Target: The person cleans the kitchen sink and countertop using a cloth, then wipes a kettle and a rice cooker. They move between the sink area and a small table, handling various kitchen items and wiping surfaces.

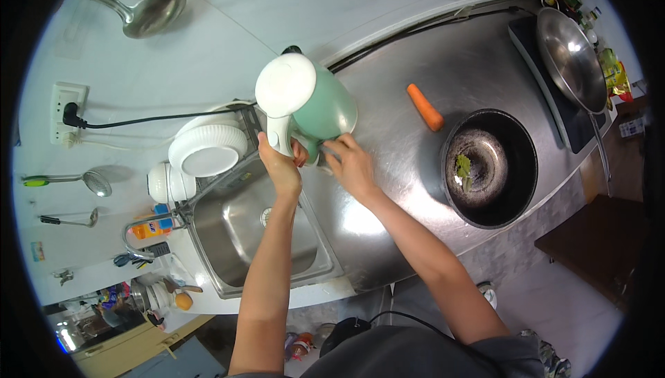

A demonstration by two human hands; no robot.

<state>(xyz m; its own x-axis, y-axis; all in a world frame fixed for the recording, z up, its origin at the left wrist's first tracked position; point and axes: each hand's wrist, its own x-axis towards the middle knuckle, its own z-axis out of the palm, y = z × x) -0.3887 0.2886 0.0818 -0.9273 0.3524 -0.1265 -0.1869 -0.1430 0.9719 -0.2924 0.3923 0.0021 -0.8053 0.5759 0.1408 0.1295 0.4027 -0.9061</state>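
Observation:
My left hand point(281, 165) is closed around the white handle of a mint-green electric kettle point(327, 100) with a white lid. The kettle is at the back of the steel counter by the wall. Beside the lower part of its handle is my right hand point(352, 166), fingers bent; whether it grips anything cannot be told. A whole orange carrot point(426, 109) lies on the counter to the right. Close to the carrot stands a deep black pot point(529, 170) with a small wilted green leaf point(463, 166) at its bottom.
Left of my hands is a steel sink point(234, 243), with white bowls point(208, 150) on a rack behind it. A steel frying pan point(571, 61) rests on a flat cooktop point(540, 87) at the far right. A black cable point(119, 122) runs from the wall socket toward the rack.

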